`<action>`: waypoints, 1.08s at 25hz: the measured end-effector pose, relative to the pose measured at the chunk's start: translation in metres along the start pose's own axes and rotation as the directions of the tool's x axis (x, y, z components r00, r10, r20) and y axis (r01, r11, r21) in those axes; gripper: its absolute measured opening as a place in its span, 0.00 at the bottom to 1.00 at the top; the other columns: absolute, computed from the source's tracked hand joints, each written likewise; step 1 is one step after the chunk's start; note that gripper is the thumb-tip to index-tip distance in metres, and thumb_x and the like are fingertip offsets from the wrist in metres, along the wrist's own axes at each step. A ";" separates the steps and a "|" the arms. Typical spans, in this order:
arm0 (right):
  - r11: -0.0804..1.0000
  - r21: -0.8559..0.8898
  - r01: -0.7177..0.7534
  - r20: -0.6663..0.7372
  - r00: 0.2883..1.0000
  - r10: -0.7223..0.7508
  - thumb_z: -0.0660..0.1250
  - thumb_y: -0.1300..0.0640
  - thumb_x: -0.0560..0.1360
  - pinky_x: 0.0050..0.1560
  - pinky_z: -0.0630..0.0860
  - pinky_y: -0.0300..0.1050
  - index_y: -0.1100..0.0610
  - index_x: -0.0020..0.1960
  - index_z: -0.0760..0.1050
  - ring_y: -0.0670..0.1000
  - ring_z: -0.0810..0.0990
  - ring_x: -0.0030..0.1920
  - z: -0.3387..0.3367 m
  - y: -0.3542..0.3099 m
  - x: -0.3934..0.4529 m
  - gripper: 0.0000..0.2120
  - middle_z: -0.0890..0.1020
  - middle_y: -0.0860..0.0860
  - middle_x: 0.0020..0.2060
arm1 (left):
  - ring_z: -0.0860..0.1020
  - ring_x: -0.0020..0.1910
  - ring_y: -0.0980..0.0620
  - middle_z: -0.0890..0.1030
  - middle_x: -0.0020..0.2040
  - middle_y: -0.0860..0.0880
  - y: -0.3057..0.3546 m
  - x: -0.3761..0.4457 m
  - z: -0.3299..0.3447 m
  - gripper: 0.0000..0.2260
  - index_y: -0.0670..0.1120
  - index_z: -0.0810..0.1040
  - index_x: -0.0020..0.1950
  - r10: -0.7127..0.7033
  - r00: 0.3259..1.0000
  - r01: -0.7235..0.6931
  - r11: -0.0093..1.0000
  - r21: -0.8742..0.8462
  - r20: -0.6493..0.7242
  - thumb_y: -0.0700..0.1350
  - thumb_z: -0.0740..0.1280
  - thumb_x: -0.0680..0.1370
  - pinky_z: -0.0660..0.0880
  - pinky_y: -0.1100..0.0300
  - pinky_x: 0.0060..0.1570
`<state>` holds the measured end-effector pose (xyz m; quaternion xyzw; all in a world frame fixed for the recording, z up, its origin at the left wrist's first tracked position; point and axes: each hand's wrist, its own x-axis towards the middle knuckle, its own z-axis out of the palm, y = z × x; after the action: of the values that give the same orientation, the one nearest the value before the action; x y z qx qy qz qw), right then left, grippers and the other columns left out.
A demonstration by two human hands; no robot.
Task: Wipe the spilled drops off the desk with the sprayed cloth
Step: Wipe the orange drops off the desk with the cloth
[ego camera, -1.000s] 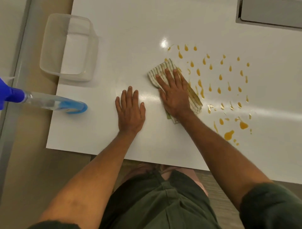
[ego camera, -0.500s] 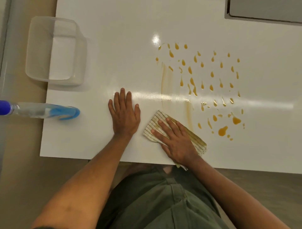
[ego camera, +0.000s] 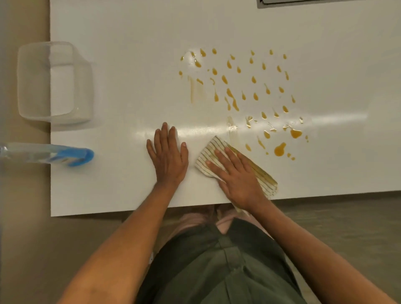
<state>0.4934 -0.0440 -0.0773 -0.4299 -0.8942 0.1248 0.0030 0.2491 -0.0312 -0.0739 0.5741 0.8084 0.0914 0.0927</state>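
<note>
On the white desk (ego camera: 121, 91), my right hand (ego camera: 236, 178) presses flat, fingers straight, on a striped white cloth (ego camera: 211, 149) near the front edge. The cloth's right side is stained yellow. Beyond and to the right of the cloth, several orange drops (ego camera: 253, 80) dot the desk, and a faint orange smear (ego camera: 192, 91) runs along their left side. My left hand (ego camera: 168, 156) lies flat on the bare desk just left of the cloth, palm down, holding nothing.
A clear plastic tub (ego camera: 54, 82) overhangs the desk's left edge. A spray bottle (ego camera: 50, 154) with blue liquid lies on its side at the left edge. A grey object (ego camera: 303, 2) sits at the far right corner. The desk's front edge runs right below my hands.
My right hand dragged the cloth from the upper left of the drops down toward the front edge, leaving a faint orange smear. My left hand stayed in place.
</note>
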 end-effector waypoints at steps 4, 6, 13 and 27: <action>0.914 0.003 -0.406 -0.047 0.913 0.406 0.49 0.45 0.87 0.82 0.56 0.66 0.42 0.86 0.51 0.59 0.48 0.86 -0.026 0.084 -0.016 0.28 0.52 0.52 0.86 | 0.59 0.83 0.41 0.59 0.84 0.43 -0.003 0.001 0.010 0.27 0.44 0.61 0.82 -0.002 1.000 0.002 0.997 0.079 -0.010 0.55 0.52 0.86 0.53 0.34 0.81; 0.806 0.067 -0.588 -0.108 0.799 0.592 0.47 0.44 0.87 0.82 0.54 0.66 0.45 0.86 0.53 0.62 0.49 0.86 -0.035 0.091 0.016 0.27 0.53 0.55 0.86 | 0.59 0.83 0.41 0.60 0.84 0.43 -0.001 0.001 0.013 0.26 0.44 0.60 0.82 0.000 1.000 0.003 0.995 0.103 -0.030 0.55 0.52 0.86 0.54 0.35 0.81; 0.981 0.040 -0.189 -0.001 0.982 0.189 0.52 0.46 0.87 0.84 0.53 0.64 0.45 0.86 0.52 0.60 0.47 0.86 -0.010 -0.026 0.054 0.28 0.52 0.55 0.86 | 0.59 0.83 0.41 0.60 0.84 0.43 -0.002 0.002 0.012 0.27 0.45 0.60 0.83 0.007 1.000 -0.005 0.993 0.120 -0.017 0.56 0.51 0.86 0.54 0.35 0.81; 0.928 0.045 -0.369 -0.043 0.928 0.371 0.51 0.45 0.86 0.82 0.55 0.68 0.45 0.86 0.51 0.65 0.48 0.85 -0.016 -0.029 0.079 0.29 0.52 0.55 0.86 | 0.58 0.84 0.41 0.58 0.85 0.43 -0.002 0.003 0.012 0.28 0.44 0.59 0.83 0.002 1.000 -0.003 0.989 0.149 0.006 0.55 0.52 0.86 0.53 0.35 0.81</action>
<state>0.4234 0.0031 -0.0634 -0.5936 -0.7944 0.1284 0.0099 0.2499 -0.0284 -0.0864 0.5807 0.8119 0.0291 0.0518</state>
